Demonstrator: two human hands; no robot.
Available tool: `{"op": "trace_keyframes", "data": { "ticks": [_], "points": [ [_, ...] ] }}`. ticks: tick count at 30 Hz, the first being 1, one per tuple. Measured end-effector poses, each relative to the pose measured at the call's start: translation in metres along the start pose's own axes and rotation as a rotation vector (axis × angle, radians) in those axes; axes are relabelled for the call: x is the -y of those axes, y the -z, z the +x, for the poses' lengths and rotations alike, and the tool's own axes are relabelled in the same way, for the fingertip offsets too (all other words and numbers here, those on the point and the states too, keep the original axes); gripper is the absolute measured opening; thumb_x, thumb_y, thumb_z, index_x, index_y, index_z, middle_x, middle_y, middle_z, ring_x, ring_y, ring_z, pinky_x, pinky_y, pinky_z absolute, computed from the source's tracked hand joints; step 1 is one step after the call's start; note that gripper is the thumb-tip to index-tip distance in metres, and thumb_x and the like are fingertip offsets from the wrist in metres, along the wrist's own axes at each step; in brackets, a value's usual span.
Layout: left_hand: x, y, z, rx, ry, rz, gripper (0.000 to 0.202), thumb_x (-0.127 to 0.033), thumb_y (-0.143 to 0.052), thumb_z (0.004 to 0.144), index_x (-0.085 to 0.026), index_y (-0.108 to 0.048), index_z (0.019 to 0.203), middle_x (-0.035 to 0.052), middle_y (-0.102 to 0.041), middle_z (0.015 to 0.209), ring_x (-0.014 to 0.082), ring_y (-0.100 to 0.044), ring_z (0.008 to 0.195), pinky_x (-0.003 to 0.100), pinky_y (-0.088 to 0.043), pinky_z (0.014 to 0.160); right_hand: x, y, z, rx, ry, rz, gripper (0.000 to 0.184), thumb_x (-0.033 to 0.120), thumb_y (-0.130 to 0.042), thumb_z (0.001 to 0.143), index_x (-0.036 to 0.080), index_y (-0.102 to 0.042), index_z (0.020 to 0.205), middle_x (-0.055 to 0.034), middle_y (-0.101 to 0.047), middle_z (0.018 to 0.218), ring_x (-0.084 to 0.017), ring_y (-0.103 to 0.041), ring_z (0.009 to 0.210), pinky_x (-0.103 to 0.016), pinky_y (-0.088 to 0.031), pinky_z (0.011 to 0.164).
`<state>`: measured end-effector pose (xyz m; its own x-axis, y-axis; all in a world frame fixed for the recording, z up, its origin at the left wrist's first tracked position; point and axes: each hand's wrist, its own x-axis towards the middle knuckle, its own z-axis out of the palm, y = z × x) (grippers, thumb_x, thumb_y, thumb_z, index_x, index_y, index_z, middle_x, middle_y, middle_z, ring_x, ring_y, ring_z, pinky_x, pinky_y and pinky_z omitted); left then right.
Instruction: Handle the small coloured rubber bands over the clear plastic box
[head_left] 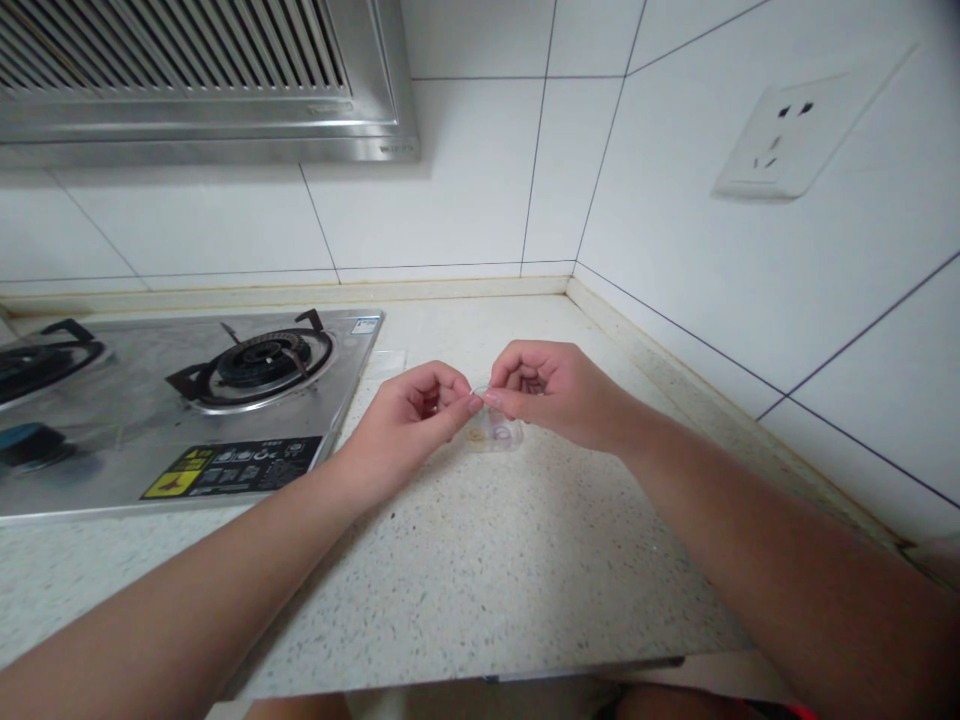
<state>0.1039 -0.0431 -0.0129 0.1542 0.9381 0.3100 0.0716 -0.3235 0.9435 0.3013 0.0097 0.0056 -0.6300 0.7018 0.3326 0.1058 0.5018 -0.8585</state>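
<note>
My left hand (420,410) and my right hand (551,395) meet above the counter, fingertips almost touching. Each is closed in a pinch of thumb and forefinger. A thin, pale curved strand (481,389) shows between the fingertips, held from both sides; its ends are hidden by the fingers. Just beneath the hands lies a small clear plastic box (491,445) with tiny yellowish and purple pieces in it, too small to name. The hands cover part of that box.
A speckled pale counter (480,570) runs below. To the left is a steel gas stove (112,430) with a black burner (266,358). A small clear flat piece (386,363) lies beside it. A range hood (225,140) hangs above; a wall socket (776,135) is at right.
</note>
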Motion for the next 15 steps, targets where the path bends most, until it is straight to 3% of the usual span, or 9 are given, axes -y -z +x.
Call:
{"op": "trace_keyframes", "data": {
  "ticks": [15],
  "points": [
    [-0.0024, -0.0005, -0.0026, 0.03, 0.015, -0.011, 0.018, -0.031, -0.071, 0.085, -0.016, -0.063, 0.084, -0.0061, -0.048, 0.058, 0.0063, -0.042, 0.052, 0.02, -0.032, 0.049, 0.0023, 0.0024, -0.0007, 0.008, 0.022, 0.037, 0.013, 0.025, -0.074, 0.081, 0.016, -0.065, 0.082, 0.0034, -0.06, 0.061, -0.007, -0.05, 0.055, -0.019, -0.037, 0.048]
  ]
}}
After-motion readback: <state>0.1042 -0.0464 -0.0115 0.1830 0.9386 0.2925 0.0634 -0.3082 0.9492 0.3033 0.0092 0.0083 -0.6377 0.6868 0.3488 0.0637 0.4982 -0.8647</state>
